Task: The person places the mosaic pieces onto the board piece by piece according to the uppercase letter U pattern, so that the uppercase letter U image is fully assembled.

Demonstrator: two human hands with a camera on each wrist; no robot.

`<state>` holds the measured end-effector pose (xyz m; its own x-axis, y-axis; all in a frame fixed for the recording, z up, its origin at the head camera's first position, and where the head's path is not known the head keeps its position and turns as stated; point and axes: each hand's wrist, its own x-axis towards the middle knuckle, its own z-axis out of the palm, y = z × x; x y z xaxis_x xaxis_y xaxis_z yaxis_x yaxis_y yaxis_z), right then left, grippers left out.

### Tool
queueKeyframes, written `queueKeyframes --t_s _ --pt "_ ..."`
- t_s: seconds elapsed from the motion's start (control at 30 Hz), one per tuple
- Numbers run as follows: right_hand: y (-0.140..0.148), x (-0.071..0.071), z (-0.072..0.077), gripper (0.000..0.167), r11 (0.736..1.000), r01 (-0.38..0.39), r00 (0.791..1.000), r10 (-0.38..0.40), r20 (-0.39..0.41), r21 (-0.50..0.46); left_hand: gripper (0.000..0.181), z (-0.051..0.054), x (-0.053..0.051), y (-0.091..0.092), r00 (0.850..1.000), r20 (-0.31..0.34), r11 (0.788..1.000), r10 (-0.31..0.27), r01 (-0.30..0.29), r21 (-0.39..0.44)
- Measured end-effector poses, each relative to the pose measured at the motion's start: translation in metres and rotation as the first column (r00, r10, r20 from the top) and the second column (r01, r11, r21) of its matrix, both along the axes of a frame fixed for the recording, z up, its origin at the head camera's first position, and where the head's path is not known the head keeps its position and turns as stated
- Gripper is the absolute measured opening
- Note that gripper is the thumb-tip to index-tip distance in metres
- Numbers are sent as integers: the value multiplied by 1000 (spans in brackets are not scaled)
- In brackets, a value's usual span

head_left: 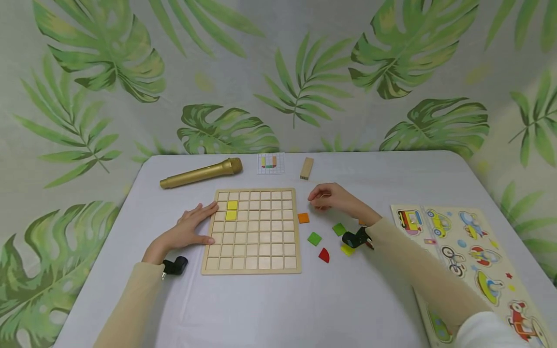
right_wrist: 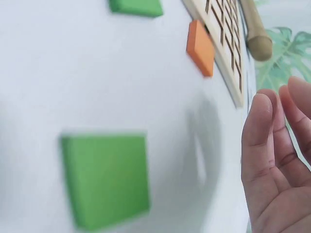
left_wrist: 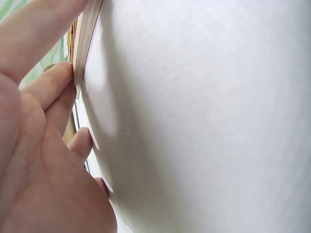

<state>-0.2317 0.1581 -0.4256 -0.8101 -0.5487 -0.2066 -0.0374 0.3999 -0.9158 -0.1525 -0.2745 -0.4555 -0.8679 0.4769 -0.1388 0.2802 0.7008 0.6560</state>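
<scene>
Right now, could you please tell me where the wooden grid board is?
In the head view, the grid board lies left of centre with the left hand at its left edge and an orange tile beside its right edge.

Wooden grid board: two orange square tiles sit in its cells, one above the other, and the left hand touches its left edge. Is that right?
Not quite: the head view shows two yellow square tiles, not orange, in the cells of the wooden grid board. The left hand does touch its left edge.
</scene>
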Motion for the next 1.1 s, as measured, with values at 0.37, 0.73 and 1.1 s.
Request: queueKeyframes --t_s 0.37,0.73,1.1 --pt "63 19 -3 32 997 50 998 -52 37 54 94 -2 -1 -1 1000 -4 1000 2 -2 -7" --pt "78 43 -12 27 1000 10 996 -10 92 6 94 0 0 0 1000 0 1000 1 -1 -8" --pt "76 66 -19 16 981 -189 977 191 -96 34 93 0 0 0 1000 -5 1000 3 -3 3"
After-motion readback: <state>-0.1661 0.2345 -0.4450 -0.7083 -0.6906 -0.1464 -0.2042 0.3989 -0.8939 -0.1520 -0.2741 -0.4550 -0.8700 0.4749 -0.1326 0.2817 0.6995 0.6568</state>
